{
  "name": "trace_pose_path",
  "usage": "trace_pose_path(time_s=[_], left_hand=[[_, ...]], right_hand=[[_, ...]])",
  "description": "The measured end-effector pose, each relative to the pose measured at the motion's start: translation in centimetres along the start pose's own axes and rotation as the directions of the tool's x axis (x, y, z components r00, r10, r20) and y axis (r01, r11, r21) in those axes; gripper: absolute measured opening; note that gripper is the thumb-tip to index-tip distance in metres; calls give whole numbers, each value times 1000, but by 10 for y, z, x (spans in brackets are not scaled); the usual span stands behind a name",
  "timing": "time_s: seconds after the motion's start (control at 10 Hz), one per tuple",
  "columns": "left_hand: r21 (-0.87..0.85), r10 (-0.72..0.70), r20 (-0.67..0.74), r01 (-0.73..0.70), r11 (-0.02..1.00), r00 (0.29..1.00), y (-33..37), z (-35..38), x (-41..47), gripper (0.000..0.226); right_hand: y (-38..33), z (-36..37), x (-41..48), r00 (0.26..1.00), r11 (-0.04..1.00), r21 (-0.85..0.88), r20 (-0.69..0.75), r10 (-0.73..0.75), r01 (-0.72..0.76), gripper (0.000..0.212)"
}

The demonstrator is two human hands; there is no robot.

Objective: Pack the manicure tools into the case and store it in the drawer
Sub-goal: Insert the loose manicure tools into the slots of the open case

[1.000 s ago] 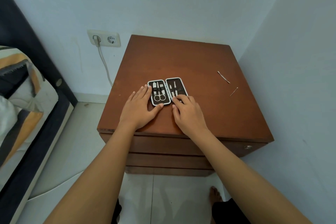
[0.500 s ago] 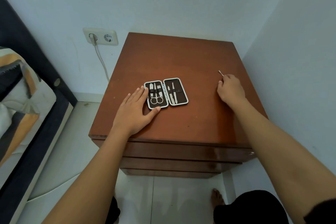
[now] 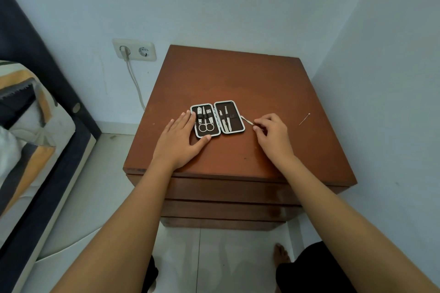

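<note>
We've got the case [image 3: 217, 118] lying open & flat near the middle of the nightstand [image 3: 238, 78], scissors [image 3: 206, 126] and other tools strapped inside. Our left hand [image 3: 178, 141] lies flat, fingers spread, on the wood at the case's left edge w/ thumb against its front corner, gripping nothing. Our right hand [image 3: 271, 134] is just right of the case, fingertips pinched on a thin metal tool [image 3: 247, 121] whose tip reaches the case's right rim. Another thin pin [image 3: 304, 119] lies well right of the case
</note>
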State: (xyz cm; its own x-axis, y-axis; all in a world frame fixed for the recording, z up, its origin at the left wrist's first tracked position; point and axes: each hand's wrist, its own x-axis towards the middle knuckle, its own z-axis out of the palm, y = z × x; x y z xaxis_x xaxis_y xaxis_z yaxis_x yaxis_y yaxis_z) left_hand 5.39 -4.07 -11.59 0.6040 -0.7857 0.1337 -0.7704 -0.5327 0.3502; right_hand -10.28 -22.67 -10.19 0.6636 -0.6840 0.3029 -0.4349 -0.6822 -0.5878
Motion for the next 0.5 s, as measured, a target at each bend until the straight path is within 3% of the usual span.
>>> trace_pose_path(time_s=[0.2,0.4,0.5], left_hand=[[3,2,-2,-2,1000,1000,0,0,-1,77],[2,-2,0,2,1000,1000,1,-1,0,77],[9,-4,5,4,1000,1000,0,0,0,78]], right_hand=[[1,-14,7,973,972,57,45,226,-228,8],[-7,-13,21,925,944,-90,190,330,-318,15],[-9,-11,14,934,943,-53,133,331,-327,12]])
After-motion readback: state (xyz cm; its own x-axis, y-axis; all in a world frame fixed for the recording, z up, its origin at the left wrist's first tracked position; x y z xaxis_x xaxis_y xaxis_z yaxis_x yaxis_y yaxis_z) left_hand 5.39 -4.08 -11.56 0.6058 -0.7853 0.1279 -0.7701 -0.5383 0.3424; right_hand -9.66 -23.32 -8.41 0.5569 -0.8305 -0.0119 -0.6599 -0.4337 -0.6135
